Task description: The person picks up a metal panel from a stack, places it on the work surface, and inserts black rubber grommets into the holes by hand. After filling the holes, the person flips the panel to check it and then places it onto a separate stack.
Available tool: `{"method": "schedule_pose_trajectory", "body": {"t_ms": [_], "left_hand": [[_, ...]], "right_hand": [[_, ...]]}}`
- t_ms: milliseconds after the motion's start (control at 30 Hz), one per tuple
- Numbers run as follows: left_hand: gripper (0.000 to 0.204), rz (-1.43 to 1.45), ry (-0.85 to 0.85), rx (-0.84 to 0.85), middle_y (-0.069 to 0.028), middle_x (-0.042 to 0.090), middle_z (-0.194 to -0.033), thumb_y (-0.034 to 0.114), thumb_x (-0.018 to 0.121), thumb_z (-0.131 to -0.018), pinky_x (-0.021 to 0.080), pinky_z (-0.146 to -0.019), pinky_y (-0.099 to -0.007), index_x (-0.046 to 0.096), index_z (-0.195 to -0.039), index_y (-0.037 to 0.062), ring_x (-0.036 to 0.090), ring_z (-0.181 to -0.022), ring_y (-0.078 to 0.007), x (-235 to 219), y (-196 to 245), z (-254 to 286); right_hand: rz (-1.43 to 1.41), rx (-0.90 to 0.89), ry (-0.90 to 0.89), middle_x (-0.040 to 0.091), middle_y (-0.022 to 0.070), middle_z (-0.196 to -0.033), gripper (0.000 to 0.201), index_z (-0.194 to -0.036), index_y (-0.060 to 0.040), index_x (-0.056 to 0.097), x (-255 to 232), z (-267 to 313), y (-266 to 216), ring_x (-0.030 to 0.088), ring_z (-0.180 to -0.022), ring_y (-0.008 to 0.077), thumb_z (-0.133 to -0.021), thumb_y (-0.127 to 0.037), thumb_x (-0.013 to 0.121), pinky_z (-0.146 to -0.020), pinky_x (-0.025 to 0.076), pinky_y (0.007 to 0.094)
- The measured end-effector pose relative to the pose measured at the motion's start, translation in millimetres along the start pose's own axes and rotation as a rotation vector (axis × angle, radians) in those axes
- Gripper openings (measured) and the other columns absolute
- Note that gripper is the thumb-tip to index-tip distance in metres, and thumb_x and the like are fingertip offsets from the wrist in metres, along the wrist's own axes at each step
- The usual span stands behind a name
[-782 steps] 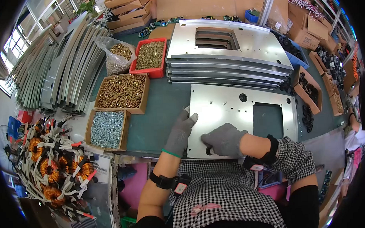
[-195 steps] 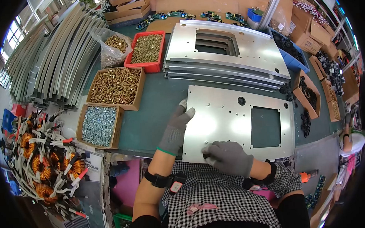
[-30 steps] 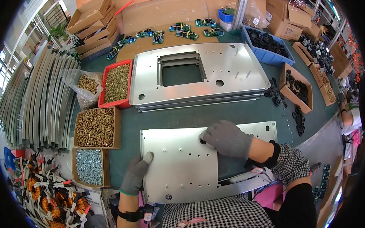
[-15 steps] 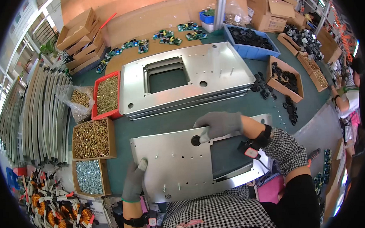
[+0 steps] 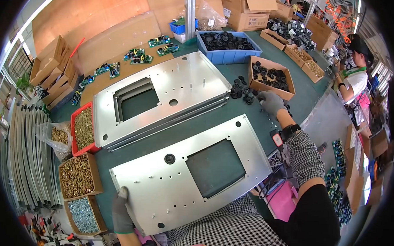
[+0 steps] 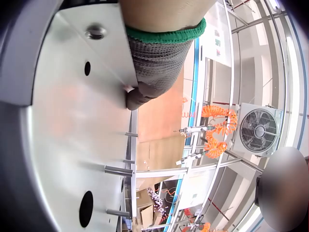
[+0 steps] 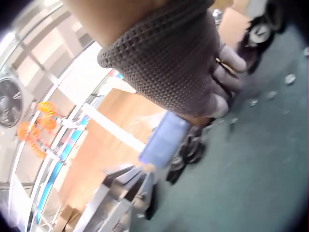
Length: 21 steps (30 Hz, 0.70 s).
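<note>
A flat metal panel (image 5: 199, 179) with a rectangular cutout lies at an angle at the near edge of the table. My left hand (image 5: 123, 214) grips its left edge, thumb on top; in the left wrist view the gloved hand (image 6: 157, 65) is at the panel's edge (image 6: 82, 130). A black ring (image 5: 169, 158) sits in a round hole near the panel's far edge. Away to the right, my right hand (image 5: 272, 104) hovers by loose black rings (image 5: 243, 90). The right wrist view shows the gloved hand (image 7: 186, 67) with slightly bent fingers and nothing visible in them.
Stacked metal panels (image 5: 161, 96) lie behind the front one. A blue bin (image 5: 229, 54) and a cardboard box (image 5: 271, 79) of black rings stand at the back right. Left are a red tray (image 5: 74, 127) and boxes of brass (image 5: 92, 170) and silver parts (image 5: 98, 209). Another person (image 5: 356, 80) is far right.
My right hand has left the black ring on the panel and moved right to the loose rings. My left hand still grips the panel, which appears more slanted as the head view has turned.
</note>
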<state>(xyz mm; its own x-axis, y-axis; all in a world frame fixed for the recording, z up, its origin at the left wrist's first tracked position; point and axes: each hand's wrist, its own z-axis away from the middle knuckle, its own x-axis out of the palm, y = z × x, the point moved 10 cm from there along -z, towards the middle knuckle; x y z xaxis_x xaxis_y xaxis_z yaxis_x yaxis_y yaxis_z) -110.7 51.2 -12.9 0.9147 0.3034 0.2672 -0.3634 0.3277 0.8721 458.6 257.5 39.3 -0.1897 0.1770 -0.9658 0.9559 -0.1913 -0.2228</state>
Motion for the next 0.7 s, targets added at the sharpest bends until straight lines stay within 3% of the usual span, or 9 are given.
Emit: {"method": "schedule_pose_trajectory", "body": {"t_ms": [67,167,267,367,467,700], "left_hand": [[0.061,-0.006,0.006,-0.007,-0.0193,0.063,-0.109,0.042,0.060,-0.087,0.053,-0.078,-0.0348,0.052,-0.124,-0.0061,0.065,-0.091,-0.0264,-2,-2,0],[0.057,-0.021,0.017,0.009,-0.0188,0.064,-0.107,0.039,0.058,-0.088,0.053,-0.077,-0.0341,0.053,-0.123,-0.0067,0.066,-0.090,-0.0257,-3,-1,3],[0.055,-0.003,0.024,-0.005,-0.0187,0.064,-0.106,0.037,0.057,-0.088,0.053,-0.076,-0.0337,0.054,-0.121,-0.0073,0.066,-0.088,-0.0253,-1,-1,2],[0.054,-0.020,0.015,-0.013,-0.0187,0.064,-0.105,0.036,0.056,-0.088,0.053,-0.076,-0.0335,0.055,-0.120,-0.0075,0.066,-0.087,-0.0253,0,-1,2],[0.054,-0.054,0.011,-0.005,-0.0187,0.065,-0.104,0.036,0.057,-0.087,0.053,-0.075,-0.0333,0.056,-0.119,-0.0078,0.066,-0.087,-0.0255,-2,0,0],[0.056,-0.113,0.017,0.026,-0.0183,0.065,-0.104,0.038,0.060,-0.087,0.053,-0.074,-0.0323,0.055,-0.120,-0.0072,0.066,-0.086,-0.0244,0,5,3]], "right_hand": [[-0.098,-0.055,-0.047,0.066,0.0141,-0.108,0.025,-0.110,-0.0090,0.067,15,-2,18,0.061,-0.103,0.0331,-0.088,-0.015,0.056,-0.091,0.047,0.0389],[-0.154,0.071,0.000,0.066,0.0138,-0.107,0.025,-0.110,-0.0065,0.067,9,-1,21,0.063,-0.098,0.0279,-0.088,-0.013,0.058,-0.089,0.048,0.0349],[-0.614,-0.285,-0.079,0.066,0.0112,-0.091,0.024,-0.106,-0.0047,0.067,-1,26,-41,0.064,-0.091,0.0263,-0.084,-0.015,0.062,-0.084,0.049,0.0344],[-0.587,-0.268,-0.314,0.065,0.0107,-0.088,0.025,-0.104,-0.0031,0.067,0,65,-94,0.063,-0.084,0.0218,-0.081,-0.012,0.063,-0.080,0.049,0.0306],[-0.478,-0.331,-0.395,0.065,0.0096,-0.088,0.026,-0.104,-0.0048,0.067,8,79,-111,0.063,-0.083,0.0210,-0.080,-0.012,0.062,-0.079,0.049,0.0308],[-0.211,-0.455,-0.379,0.066,0.0104,-0.093,0.024,-0.103,-0.0083,0.067,12,80,-127,0.063,-0.088,0.0283,-0.082,-0.015,0.059,-0.081,0.050,0.0370]]}}
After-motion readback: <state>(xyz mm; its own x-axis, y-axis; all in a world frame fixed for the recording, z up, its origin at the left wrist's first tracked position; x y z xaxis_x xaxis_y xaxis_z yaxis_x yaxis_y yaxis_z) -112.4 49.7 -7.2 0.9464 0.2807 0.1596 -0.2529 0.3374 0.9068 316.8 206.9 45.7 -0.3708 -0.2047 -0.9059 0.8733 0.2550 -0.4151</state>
